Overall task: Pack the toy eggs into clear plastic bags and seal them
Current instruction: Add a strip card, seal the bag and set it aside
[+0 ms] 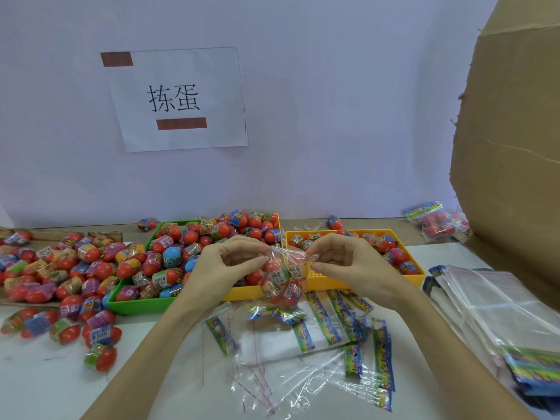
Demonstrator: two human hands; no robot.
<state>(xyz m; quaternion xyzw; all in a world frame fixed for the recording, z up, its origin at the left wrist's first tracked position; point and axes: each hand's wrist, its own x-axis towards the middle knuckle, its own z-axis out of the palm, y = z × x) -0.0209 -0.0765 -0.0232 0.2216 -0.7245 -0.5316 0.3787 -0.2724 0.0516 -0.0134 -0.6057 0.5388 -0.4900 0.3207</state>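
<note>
Sealing is judged to be the step in hand: a clear bag [280,280] already loaded with several toy eggs [274,265] is held up above the counter [54,386], just in front of the yellow tray [366,278]. The bag's mouth is pinched at one side by the fingers of the left hand [225,262] and at the other by the fingers of the right hand [342,262], thumb and forefinger being pressed together on the film in each case while the eggs hang below. For a clean seal, the mouth should be kept stretched flat between the two pinches, so that no wrinkle is trapped, and the eggs should be allowed to settle to the bottom before the flap is folded over. The film is thin and slippery, so a light, even pull is advised. Empty bags [306,356] lie on the counter in front of the yellow tray, and more eggs are heaped in the green tray [138,307] to its left.
</note>
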